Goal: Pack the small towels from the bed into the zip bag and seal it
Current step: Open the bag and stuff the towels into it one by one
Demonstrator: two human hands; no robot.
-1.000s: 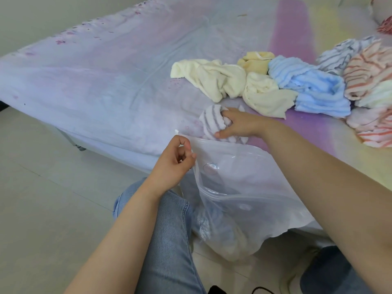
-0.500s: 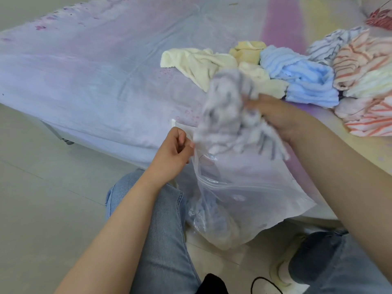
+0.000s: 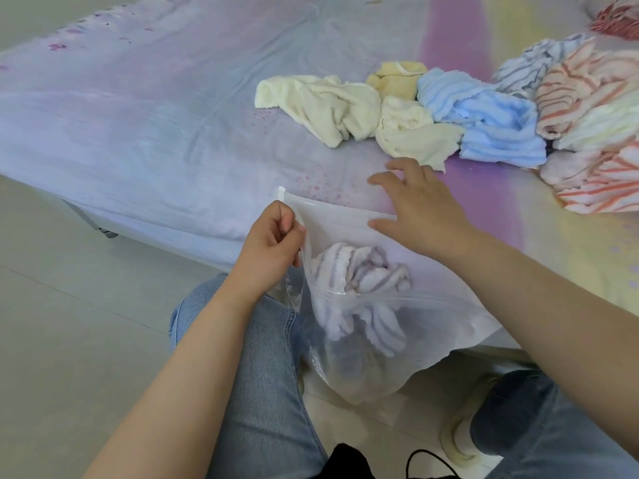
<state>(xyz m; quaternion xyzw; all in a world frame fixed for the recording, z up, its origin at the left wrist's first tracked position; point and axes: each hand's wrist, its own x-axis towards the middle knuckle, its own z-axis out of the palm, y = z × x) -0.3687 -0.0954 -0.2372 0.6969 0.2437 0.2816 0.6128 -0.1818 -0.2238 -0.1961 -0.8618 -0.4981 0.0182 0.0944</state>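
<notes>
A clear zip bag (image 3: 425, 344) hangs open off the bed's near edge over my knees. A grey-striped white towel (image 3: 363, 288) lies inside it. My left hand (image 3: 269, 247) pinches the bag's left top corner. My right hand (image 3: 418, 209) hovers with spread fingers and nothing in it above the bag's mouth, over the sheet. Further back on the bed lie a cream towel (image 3: 328, 105), a second cream towel (image 3: 411, 136), a yellow towel (image 3: 397, 76), a blue towel (image 3: 491, 126), a grey-striped towel (image 3: 532, 63) and orange-striped towels (image 3: 587, 98).
The bed (image 3: 155, 126) has a pale lilac sheet with pink and yellow bands; its edge runs diagonally from left to lower right. Grey tiled floor (image 3: 69, 323) lies to the left. My jeans-clad knees (image 3: 262, 375) sit under the bag, and a shoe (image 3: 460, 440) is at the lower right.
My right hand lifted the grey-striped towel off the bed, dropped it into the bag and let go; it is now spread above the bag's mouth. The left hand kept its pinch.
</notes>
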